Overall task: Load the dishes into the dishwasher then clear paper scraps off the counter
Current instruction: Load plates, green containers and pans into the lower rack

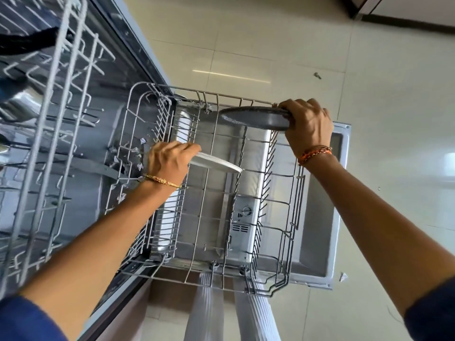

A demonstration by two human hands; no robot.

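The dishwasher's lower wire rack (293,217) is pulled out over the open door (317,244). My left hand (170,161) grips a white plate (216,164) by its edge and holds it low inside the rack, tilted. My right hand (307,124) holds a grey speckled plate (253,116) edge-on above the rack's far right corner. Small paper scraps (136,153) lie among the wires at the rack's left side.
The upper wire rack (61,124) sticks out at the left with a steel vessel (22,104) in it. Tiled floor (369,70) surrounds the door, with a paper scrap (343,276) near the door's corner. My trouser legs (231,311) stand below the rack.
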